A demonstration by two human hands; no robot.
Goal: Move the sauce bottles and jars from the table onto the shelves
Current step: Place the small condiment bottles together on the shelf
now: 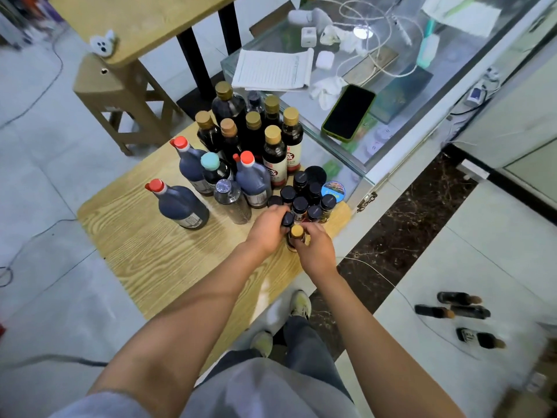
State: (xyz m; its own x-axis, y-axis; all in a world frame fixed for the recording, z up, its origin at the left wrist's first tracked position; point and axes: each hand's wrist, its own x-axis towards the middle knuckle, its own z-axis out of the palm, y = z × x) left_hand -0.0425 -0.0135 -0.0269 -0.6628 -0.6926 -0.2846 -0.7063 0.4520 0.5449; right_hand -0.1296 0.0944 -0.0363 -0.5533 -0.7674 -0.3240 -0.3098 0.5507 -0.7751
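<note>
On the wooden table (144,236) stand several dark sauce bottles: gold-capped ones (274,155) at the back, red-capped jugs (180,203) on the left, small black-lidded jars (301,203) on the right. My left hand (268,227) grips a black-capped small bottle (287,220) at the table's near right edge. My right hand (315,248) holds a small gold-capped bottle (296,233) just beside it. Three or so dark bottles (458,310) lie on a white shelf surface at lower right.
A glass counter (401,116) stands behind the table with a phone (349,111), papers (274,69), chargers and cables on it. A wooden stool (117,95) and a second table (144,22) stand at upper left. My feet (289,321) are below the table's edge.
</note>
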